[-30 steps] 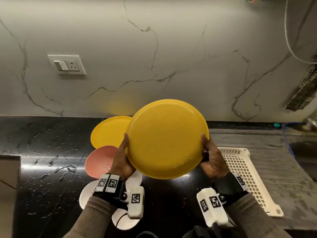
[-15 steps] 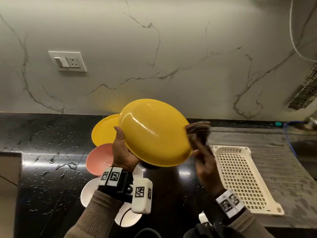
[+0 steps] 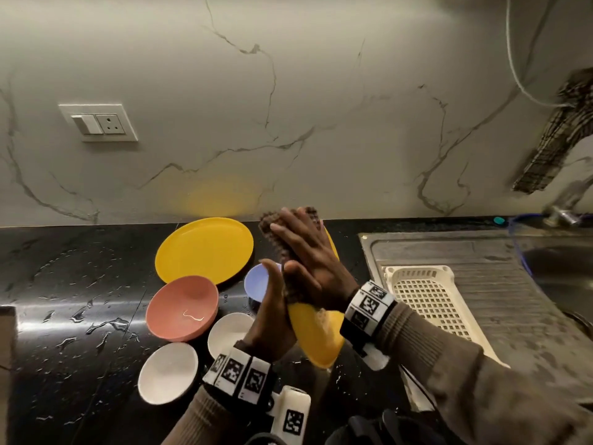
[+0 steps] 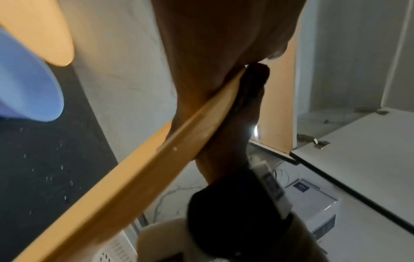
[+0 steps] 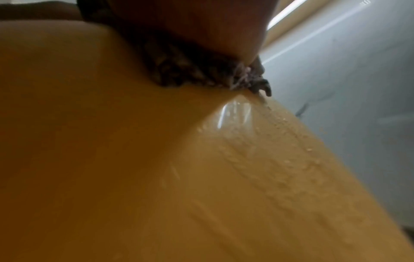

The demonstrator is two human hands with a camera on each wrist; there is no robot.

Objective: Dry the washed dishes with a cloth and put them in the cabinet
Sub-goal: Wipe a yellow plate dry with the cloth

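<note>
Over the black counter I hold a wet yellow plate (image 3: 321, 338) nearly edge-on between both hands. My left hand (image 3: 272, 316) grips it from the left. In the left wrist view the plate's rim (image 4: 145, 168) runs into the fork of that hand's thumb (image 4: 224, 44); its fingers are hidden behind the plate. My right hand (image 3: 308, 255) lies flat, fingers spread, pressing a brown knobbly cloth (image 3: 268, 224) against the plate's other face. The right wrist view shows the cloth (image 5: 190, 70) bunched under the palm, and water drops on the plate (image 5: 280, 159).
On the counter to the left lie a second yellow plate (image 3: 202, 248), a pink bowl (image 3: 183, 306), a blue bowl (image 3: 256, 281) and two white bowls (image 3: 231, 332) (image 3: 167, 370). A cream drying basket (image 3: 430, 293) rests on the steel drainboard (image 3: 481, 252). A checked towel (image 3: 555, 146) hangs above the tap.
The right hand let go of the plate's edge and brought the brown cloth flat onto its face. The plate turned from facing me to nearly edge-on. The head view dropped towards the counter.
</note>
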